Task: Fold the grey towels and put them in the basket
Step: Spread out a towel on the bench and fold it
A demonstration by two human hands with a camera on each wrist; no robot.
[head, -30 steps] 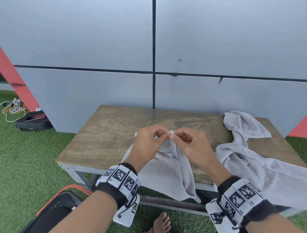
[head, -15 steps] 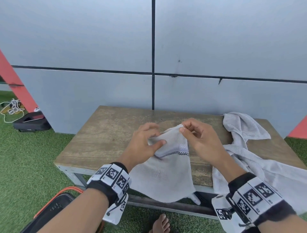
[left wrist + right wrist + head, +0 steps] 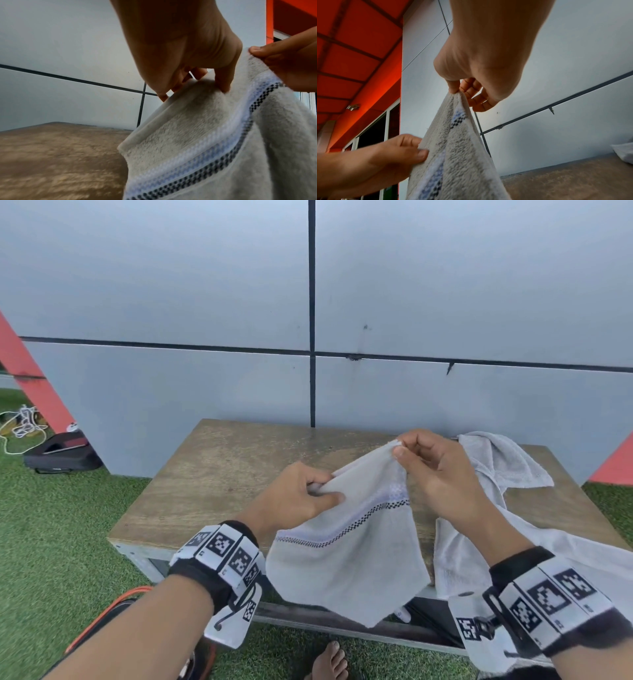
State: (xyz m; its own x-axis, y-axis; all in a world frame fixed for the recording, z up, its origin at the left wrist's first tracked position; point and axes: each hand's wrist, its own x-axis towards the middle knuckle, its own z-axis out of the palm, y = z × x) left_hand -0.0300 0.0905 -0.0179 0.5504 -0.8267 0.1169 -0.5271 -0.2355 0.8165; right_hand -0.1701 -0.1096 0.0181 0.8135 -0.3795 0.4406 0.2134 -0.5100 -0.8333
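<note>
Opening-out step, I'd say: grey towel hangs above the table front edge w/ left hand & right hand each pinching its top hem; next needs both corners found & spread

table left half: bare wood, open to a reach from front or left
table right side: loose towels heaped there, draped over the front edge
back: wall right behind the table
centre: held towel hangs across the front edge
</note>
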